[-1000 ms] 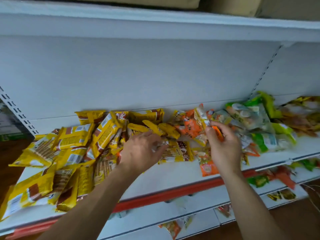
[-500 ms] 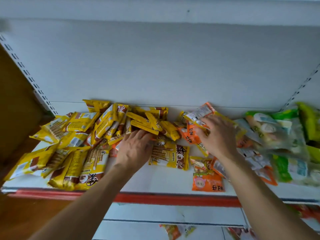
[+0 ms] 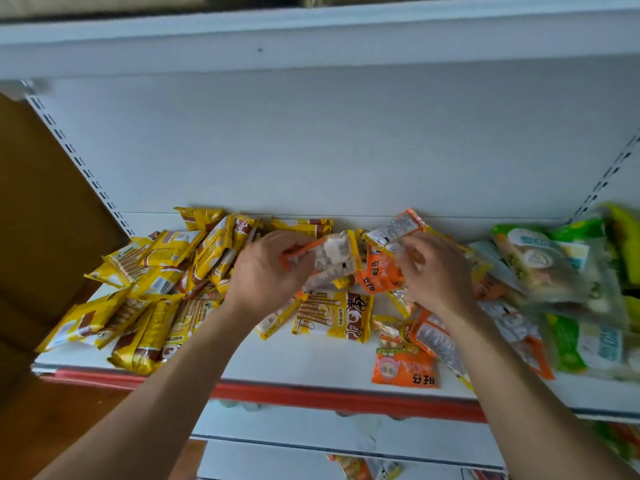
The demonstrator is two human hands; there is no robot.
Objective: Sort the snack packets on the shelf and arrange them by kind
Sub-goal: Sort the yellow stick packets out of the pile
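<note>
Pinches with the left hand (image 3: pixel 266 275) an orange-edged clear plastic snack packet (image 3: pixel 327 259), grip curled round its left end, raised above the middle of the white metal shelf (image 3: pixel 311 362). Pinches with the right hand (image 3: pixel 434 271) a second orange-edged packet (image 3: pixel 393 228), tilted up just beside the first, grip closed on its lower end. Below both, on the shelf: heaped yellow foil biscuit-stick packets (image 3: pixel 156 271) at left, loose orange packets (image 3: pixel 405 368) in the middle, green-and-clear packets (image 3: pixel 568 341) at right.
</note>
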